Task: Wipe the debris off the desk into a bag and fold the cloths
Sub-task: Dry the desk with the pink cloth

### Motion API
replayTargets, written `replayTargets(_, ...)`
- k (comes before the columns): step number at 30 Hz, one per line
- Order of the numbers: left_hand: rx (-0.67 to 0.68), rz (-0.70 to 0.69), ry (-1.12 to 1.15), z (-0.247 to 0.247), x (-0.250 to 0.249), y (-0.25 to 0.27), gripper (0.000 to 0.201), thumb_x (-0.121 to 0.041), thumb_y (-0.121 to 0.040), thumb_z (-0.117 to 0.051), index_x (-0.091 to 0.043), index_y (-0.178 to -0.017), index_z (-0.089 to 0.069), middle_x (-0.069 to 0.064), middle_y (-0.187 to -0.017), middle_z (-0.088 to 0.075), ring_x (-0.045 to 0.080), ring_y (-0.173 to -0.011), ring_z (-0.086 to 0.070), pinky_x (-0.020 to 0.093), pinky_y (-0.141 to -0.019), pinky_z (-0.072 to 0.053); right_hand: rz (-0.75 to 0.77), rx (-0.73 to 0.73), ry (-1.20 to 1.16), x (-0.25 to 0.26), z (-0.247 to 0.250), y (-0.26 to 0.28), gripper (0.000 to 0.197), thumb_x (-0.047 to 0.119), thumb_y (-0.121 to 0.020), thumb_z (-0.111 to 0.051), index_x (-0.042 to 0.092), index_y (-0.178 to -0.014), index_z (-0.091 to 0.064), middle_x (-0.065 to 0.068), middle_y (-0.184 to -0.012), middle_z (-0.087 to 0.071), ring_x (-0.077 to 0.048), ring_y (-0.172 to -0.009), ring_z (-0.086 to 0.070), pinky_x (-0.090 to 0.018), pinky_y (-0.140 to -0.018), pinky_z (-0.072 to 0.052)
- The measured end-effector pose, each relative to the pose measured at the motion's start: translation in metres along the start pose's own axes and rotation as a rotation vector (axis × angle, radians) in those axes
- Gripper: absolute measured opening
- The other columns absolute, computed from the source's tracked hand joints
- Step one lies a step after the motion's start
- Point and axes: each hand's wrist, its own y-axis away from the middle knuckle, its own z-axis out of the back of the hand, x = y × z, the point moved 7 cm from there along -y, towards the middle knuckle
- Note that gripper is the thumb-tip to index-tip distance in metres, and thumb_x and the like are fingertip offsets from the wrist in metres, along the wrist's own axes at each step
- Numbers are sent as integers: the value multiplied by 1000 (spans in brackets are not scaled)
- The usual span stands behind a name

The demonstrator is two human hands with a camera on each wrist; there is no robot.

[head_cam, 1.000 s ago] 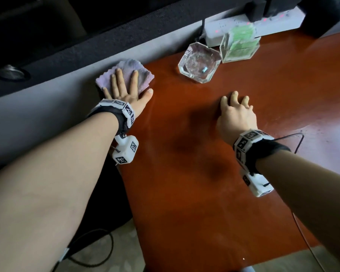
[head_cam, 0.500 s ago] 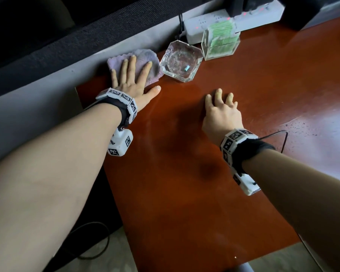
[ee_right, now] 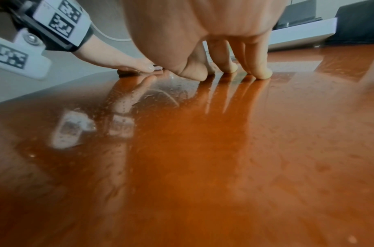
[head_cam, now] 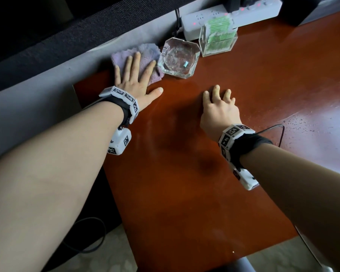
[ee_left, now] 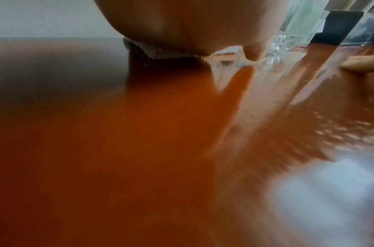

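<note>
The left hand is pressing flat on the cloth, fingers straight and spread, thumb lying out on the bare desk toward 3 o'clock. The cloth is sitting at the desk's far left corner, at about 11 o'clock from the middle of the desk, bunched rather than laid square, so it is showing no clear long axis. Its right edge is lying just beside the glass ashtray, at the cloth's 3 o'clock; whether the two are touching I cannot tell. In the left wrist view the cloth is showing as a pale edge tucked under the palm.

The right hand is holding nothing: it is propping on the desk with its fingertips touching the glossy surface, well apart from the cloth, at about 4 o'clock from it. So the left hand is the nearer one, already on the cloth.

Fine specks are lying on the desk toward 3 o'clock, past the right hand. By my judgement the wipe is going to have to run from 11 toward 3 o'clock, and the ashtray and the clear box of green sticks are standing near that path at 12 to 1 o'clock. No bag is showing in any view.
</note>
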Motion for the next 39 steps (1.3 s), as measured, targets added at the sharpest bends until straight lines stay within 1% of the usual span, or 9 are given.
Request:
replayTargets(9, 21, 35, -9, -16, -33, 49, 84, -72, -88, -37, -39, -156, -1, 7, -165, 13, 28, -152, 9, 61, -119, 0, 6, 5, -29, -2, 2, 1, 65, 19, -90, -44, 7, -150, -22, -22, -157, -11, -52, -140, -12, -60, -113, -22)
replayTargets(14, 49, 24, -13, -24, -44, 79, 84, -75, -86, -26, -40, -156, 4, 7, -165, 15, 28, -152, 10, 61, -119, 1, 17, 7, -29, -3, 1, 3, 68, 17, -88, -46, 7, -150, -20, -21, -158, -9, -52, -141, -10, -59, -114, -18)
replayTargets(18, 14, -5, -20, -32, -55, 123, 86, -79, -83, -13, -36, -157, 0, 10, -166, 7, 28, -153, 4, 60, -119, -2, 20, 12, -19, -3, 0, 2, 69, 16, -87, -48, 9, -149, -20, -20, -158, -9, -51, -141, -10, -59, -115, -19)
replayTargets(20, 47, -14, -50, -41, -63, 151, 85, -78, -85, -10, -35, -156, 8, 11, -165, 13, 28, -152, 9, 60, -119, -2, 25, 6, -16, -4, -1, 4, 69, 16, -85, -49, 9, -148, -21, -19, -157, -9, -51, -141, -10, -58, -115, -20)
replayTargets(22, 70, -33, -63, -49, -72, 182, 84, -76, -87, -12, -35, -155, 14, 11, -164, 19, 28, -151, 15, 61, -119, -1, 30, -4, -15, -5, -2, 6, 71, 15, -84, -51, 10, -148, -21, -19, -157, -10, -51, -141, -10, -58, -115, -20)
replayTargets(26, 70, -17, -32, -61, -77, 226, 82, -76, -87, -14, -37, -156, 8, 9, -165, 15, 28, -152, 12, 60, -120, -1, 37, -13, 3, -5, -2, 7, 73, 15, -82, -54, 10, -148, -22, -18, -157, -11, -50, -140, -12, -57, -115, -20)
replayTargets(32, 70, 33, 28, -60, -72, 224, 75, -74, -89, -13, -41, -154, 3, 5, -166, 6, 23, -153, 5, 57, -121, -3, 15, -37, -18, -8, -4, 6, 72, 14, -83, -53, 14, -148, -23, -13, -158, -11, -47, -141, -11, -55, -114, -24)
replayTargets(36, 161, 66, 3, -57, -44, 199, 72, -72, -92, -13, -45, -149, 22, -2, -162, 26, 19, -150, 20, 53, -121, 7, -20, -78, -61, -12, -5, 8, 73, 14, -82, -51, 20, -149, -23, -8, -160, -10, -42, -144, -10, -54, -115, -24)
replayTargets(39, 128, 98, 38, -47, -4, 169, 69, -69, -94, -20, -47, -152, 10, -4, -164, 18, 17, -152, 14, 53, -121, 5, -62, -101, -104, -13, -8, 11, 76, 14, -82, -51, 26, -150, -21, -2, -161, -9, -38, -146, -9, -52, -115, -23)
